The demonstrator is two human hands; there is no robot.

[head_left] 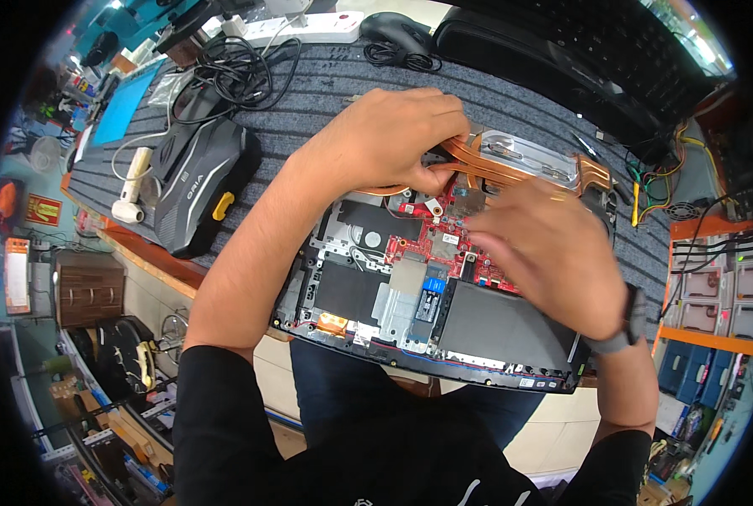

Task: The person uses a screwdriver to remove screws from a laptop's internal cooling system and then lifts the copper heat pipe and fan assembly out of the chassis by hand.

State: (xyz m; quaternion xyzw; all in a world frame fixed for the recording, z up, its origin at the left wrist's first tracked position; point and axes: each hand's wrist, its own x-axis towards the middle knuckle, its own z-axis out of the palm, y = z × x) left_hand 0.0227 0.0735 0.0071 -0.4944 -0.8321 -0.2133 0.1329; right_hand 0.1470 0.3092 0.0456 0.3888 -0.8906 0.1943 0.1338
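An opened laptop [368,291] lies at the mat's near edge with its insides facing up: a red circuit board [444,244], a black battery [499,325] and a small drive module [431,297]. My left hand [393,135] is closed on the copper heat-pipe assembly [503,174] at its left part, thumb beneath and fingers above. The assembly looks raised off the board along the far side. Over the right half of the red board hovers my right hand [545,244], fingers curled and blurred. Its fingertips are partly hidden, so whether it holds anything does not show.
A grey-black case [199,185] with a yellow latch stands at left, beside a white handheld tool [132,185]. Coiled black cables [241,72], a power strip [309,28], a mouse [396,32] and a keyboard [596,51] line the far side. A yellow-handled tool [636,202] lies right.
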